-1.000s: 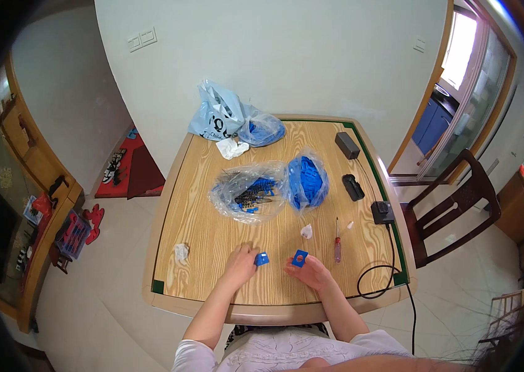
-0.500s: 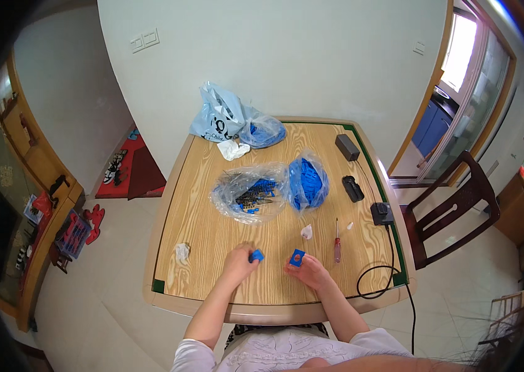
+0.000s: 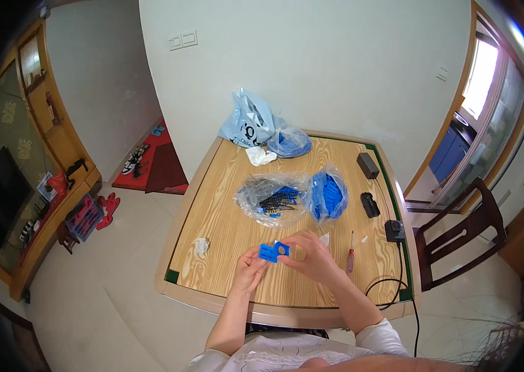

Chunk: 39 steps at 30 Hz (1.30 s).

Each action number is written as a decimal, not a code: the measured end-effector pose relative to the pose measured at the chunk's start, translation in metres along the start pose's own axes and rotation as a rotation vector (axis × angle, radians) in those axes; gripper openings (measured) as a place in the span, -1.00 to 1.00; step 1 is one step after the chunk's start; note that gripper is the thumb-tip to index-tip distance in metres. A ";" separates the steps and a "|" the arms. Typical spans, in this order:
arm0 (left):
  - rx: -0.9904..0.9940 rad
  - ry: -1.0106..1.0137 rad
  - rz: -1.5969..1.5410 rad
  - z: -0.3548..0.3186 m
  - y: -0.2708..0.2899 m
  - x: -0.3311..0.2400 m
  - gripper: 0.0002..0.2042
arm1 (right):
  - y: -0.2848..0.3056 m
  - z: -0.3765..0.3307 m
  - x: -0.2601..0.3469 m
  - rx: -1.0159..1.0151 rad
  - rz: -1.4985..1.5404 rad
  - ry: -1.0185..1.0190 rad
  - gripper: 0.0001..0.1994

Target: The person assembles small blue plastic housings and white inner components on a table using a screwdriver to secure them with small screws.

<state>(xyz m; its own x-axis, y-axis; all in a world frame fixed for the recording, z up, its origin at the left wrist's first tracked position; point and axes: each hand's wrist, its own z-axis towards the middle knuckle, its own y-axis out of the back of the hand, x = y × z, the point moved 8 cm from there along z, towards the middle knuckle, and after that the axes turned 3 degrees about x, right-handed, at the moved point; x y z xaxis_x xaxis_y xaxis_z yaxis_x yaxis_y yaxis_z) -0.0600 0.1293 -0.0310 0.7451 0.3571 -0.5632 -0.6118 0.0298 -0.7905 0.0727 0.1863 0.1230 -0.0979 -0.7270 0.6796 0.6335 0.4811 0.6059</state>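
Close together over the near part of the table, my two hands hold small blue plastic parts. Between the fingers of my left hand (image 3: pixel 250 269) is a flat blue plastic piece (image 3: pixel 267 253) with slot-like marks on its face. My right hand (image 3: pixel 313 255) pinches a blue plastic piece with a round hole (image 3: pixel 277 256) by its right side. These two pieces meet or overlap; whether they are joined cannot be made out. Farther back lie an open clear bag (image 3: pixel 249 208) of dark, thin screw-like parts with blue bits and a clear bag of blue pieces (image 3: pixel 329 195).
Right of my hands lies a screwdriver (image 3: pixel 350 261). Along the right edge are a black box (image 3: pixel 368 165), a black cradle (image 3: pixel 370 204), a black adapter (image 3: pixel 394 231) and its cable. Crumpled white tissue (image 3: pixel 201 246) is at left; a light blue bag (image 3: pixel 246 121) stands at the back.
My hands have come together from apart, the right moving left, and the two blue pieces now meet. The whole view has shifted, so the table appears farther right.
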 end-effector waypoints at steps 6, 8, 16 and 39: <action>0.044 -0.038 0.130 0.004 -0.012 -0.012 -0.66 | -0.001 0.006 0.026 -0.070 -0.229 0.117 -0.69; 0.042 -0.034 0.137 0.005 -0.014 -0.014 -0.66 | -0.003 0.006 0.028 -0.065 -0.249 0.118 -0.69; 0.060 -0.030 0.127 0.006 -0.008 -0.011 -0.63 | -0.008 0.006 0.036 -0.031 -0.283 0.129 -0.69; 0.098 -0.014 0.128 0.008 -0.013 -0.009 -0.62 | -0.009 0.005 0.034 -0.035 -0.281 0.141 -0.68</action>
<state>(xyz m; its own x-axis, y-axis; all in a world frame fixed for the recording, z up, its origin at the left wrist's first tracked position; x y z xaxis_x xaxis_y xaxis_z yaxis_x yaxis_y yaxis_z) -0.0611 0.1334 -0.0133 0.6563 0.3765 -0.6539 -0.7250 0.0745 -0.6848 0.0604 0.1599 0.1426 -0.1668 -0.8911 0.4219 0.6230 0.2364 0.7456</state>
